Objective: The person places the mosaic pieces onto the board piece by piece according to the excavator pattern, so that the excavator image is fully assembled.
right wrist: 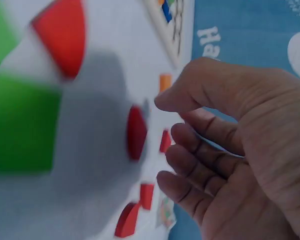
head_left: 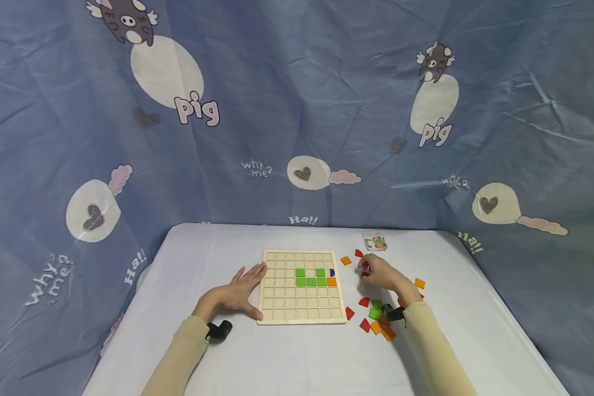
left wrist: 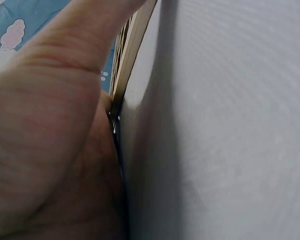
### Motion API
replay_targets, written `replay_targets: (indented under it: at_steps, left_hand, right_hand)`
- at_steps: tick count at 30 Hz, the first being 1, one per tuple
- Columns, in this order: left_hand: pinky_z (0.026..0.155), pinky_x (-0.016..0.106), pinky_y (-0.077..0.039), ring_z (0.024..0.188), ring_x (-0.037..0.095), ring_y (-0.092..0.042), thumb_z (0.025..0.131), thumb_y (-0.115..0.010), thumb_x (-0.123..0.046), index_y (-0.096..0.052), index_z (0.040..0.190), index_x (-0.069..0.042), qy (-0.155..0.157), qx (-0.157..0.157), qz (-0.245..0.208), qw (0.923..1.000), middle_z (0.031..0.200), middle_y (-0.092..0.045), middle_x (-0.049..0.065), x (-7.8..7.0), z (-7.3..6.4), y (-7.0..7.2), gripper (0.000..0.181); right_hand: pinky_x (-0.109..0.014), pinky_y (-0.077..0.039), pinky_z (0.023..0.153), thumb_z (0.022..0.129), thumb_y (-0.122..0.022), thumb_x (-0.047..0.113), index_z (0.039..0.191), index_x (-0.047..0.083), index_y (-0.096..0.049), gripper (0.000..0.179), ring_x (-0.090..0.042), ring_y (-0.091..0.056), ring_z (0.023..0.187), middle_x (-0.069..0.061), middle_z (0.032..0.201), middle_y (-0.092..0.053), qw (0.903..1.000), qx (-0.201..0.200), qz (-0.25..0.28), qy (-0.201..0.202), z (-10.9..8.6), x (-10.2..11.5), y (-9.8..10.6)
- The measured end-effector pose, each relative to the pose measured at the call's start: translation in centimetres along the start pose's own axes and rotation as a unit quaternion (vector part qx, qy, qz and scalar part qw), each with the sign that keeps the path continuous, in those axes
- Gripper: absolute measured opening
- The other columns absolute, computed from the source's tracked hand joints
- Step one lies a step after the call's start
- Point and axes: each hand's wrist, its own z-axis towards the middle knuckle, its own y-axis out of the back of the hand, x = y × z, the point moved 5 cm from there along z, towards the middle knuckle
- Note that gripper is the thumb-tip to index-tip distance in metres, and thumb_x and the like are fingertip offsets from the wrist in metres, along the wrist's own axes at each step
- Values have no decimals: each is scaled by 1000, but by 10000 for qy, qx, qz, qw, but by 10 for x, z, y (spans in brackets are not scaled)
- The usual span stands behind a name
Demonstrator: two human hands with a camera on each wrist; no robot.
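Note:
A pale wooden grid board (head_left: 280,302) lies flat on the white table. Several green squares (head_left: 311,282), an orange square (head_left: 331,281) and a small blue piece (head_left: 332,272) sit in its cells. My left hand (head_left: 237,292) rests spread along the board's left edge, thumb near the lower corner. To the right of the board, my right hand (head_left: 380,271) hovers over the table with loosely bent fingers. In the right wrist view a red quarter-round piece (right wrist: 136,132) lies just beyond the thumb and fingertips, apart from them; nothing shows between them.
Loose red, green and orange pieces (head_left: 374,313) are scattered right of the board, some under the right forearm. An orange square (head_left: 346,260) lies near the board's upper right corner. A small clear packet (head_left: 374,242) is at the back. Blue patterned cloth (head_left: 257,126) surrounds the table.

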Motion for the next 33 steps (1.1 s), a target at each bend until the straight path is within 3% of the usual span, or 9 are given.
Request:
replay_targets:
  at_steps: [4,10,14,18,24,27,30,33]
  left_hand:
    - [120,56,9,151,31,4,63,-82,-60,-3,154,-2,-19,-17,1,10000,163,4,13,2,-1,0,134]
    - [120,55,9,151,30,4,63,-82,-61,-2,155,-3,-33,-7,-4,10000,163,4,12,4,1,-2,135]
    - [120,55,9,151,30,4,63,-82,-61,-2,155,-3,-27,18,-23,10000,163,5,11,3,1,-2,135]
    - [120,56,9,151,30,5,63,-82,-60,-2,155,-3,-27,12,-52,10000,163,5,12,3,0,0,134]
    - [120,56,9,151,31,5,64,-82,-59,-2,155,-3,-35,31,-48,10000,163,5,12,2,1,1,133]
    - [120,56,9,151,31,5,64,-82,-59,-2,155,-3,-50,15,-49,10000,163,5,12,2,0,1,133]
    - [119,56,9,151,31,5,63,-82,-59,-2,155,-3,-77,7,-88,9999,163,5,12,2,0,1,134]
    - [119,56,10,151,31,5,63,-82,-59,-2,155,-3,-91,4,-108,9999,163,5,12,3,0,0,134]
  right_hand:
    - [-36,-52,81,77,-75,7,103,3,-59,31,-18,-54,85,-6,97,-60,9995,32,-8,-306,-2,-15,-1]
    - [-36,-53,81,84,-72,11,103,4,-60,23,-16,-56,83,-5,93,-62,9990,52,110,-437,0,-24,-6]
    - [-31,-52,72,86,-72,16,95,6,-62,16,-14,-56,77,-3,86,-63,9988,-107,-2,-484,1,-24,-7]
    - [-26,-44,59,88,-71,27,83,7,-61,23,-15,-52,66,-3,74,-60,9956,-293,-209,-862,4,-22,-8]
    - [-24,-40,56,90,-68,37,81,7,-62,32,-15,-50,64,-2,71,-57,9908,-280,-219,-1305,4,-19,-10]
    - [-25,-39,54,91,-66,37,83,7,-60,32,-15,-49,62,-3,70,-57,9925,-450,15,-1139,2,-18,-5]
    - [-26,-40,55,91,-66,26,91,6,-58,22,-17,-49,66,-5,76,-57,9939,-684,499,-711,1,-18,3]
    - [-26,-43,63,84,-69,13,103,3,-57,24,-18,-49,77,-7,89,-57,9943,-553,854,-330,1,-19,5]
